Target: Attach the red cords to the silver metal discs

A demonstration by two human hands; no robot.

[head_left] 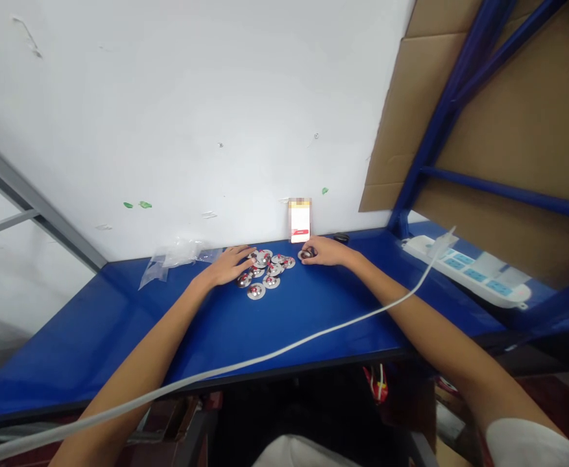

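A loose pile of shiny round metal discs [271, 281], domed in the middle with flat rims and red marks, lies on the blue table [245, 331]. My left hand [230, 264] rests at the pile's left side, fingers spread and touching the discs there. To the right of the pile, my right hand [327, 251] pinches a single metal disc [305, 255] by its edge, close to the table. Fingers hide part of that disc. Just behind it a phone [300, 222] with a lit screen leans upright against the wall.
Clear plastic bags [180, 254] lie at the back left. A small black object [341, 238] sits behind my right hand. At the right is a white power strip [464, 269], whose white cable [308, 338] crosses in front of me over both forearms. Blue metal framing [433, 143] stands at the right.
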